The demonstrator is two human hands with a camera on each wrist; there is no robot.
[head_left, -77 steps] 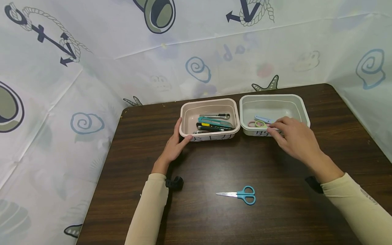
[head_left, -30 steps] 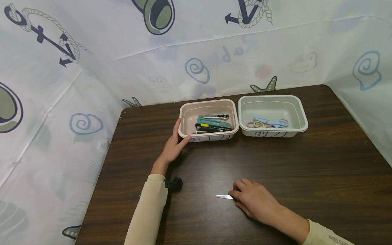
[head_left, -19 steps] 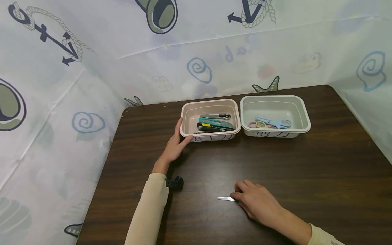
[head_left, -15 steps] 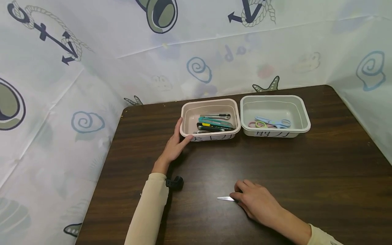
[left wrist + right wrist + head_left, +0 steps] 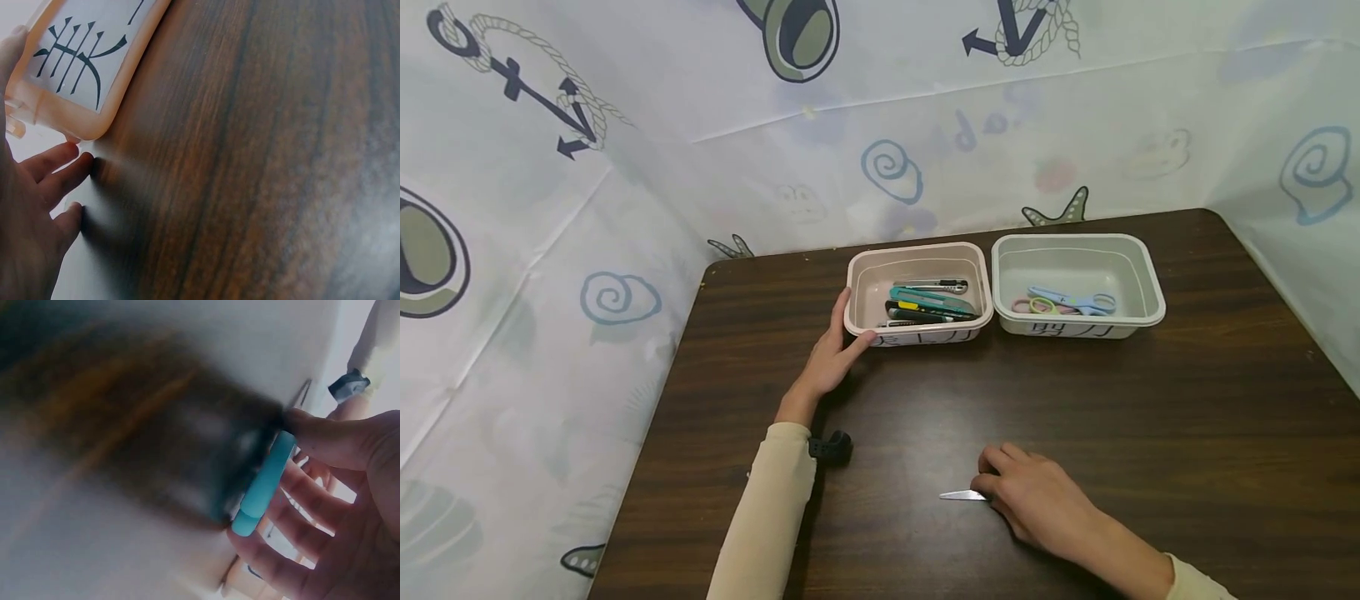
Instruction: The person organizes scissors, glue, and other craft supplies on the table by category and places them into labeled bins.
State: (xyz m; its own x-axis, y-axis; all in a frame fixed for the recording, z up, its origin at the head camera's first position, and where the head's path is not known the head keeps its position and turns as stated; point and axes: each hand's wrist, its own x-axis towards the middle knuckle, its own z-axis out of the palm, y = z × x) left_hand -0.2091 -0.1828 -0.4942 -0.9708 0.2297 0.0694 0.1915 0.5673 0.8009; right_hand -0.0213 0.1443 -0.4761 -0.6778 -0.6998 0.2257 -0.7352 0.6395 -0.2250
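Note:
My right hand (image 5: 1037, 504) grips a pair of scissors low on the table; in the head view only the silver blades (image 5: 964, 495) show past the fingers. The right wrist view shows their teal handle (image 5: 265, 487) between thumb and fingers. At the back left, my left hand (image 5: 827, 358) rests on the near left corner of a pink bin (image 5: 857, 283), thumb on its front and index finger along its side. Several cutters (image 5: 932, 300) lie in that bin. In the left wrist view the other fingers (image 5: 65, 175) extend loosely below the bin's corner.
A pale grey-green bin (image 5: 1078, 242) stands right beside the pink one, with blue scissors (image 5: 1071, 301) and other scissors with pink and green handles inside. Both bins carry written labels on their fronts. Behind the dark wooden table (image 5: 1225, 375) hangs a printed cloth (image 5: 820, 183).
My right hand has left the grey-green bin, come down to the teal scissors and taken hold of them. They have since shifted slightly toward the near right. The left hand stays at the pink bin.

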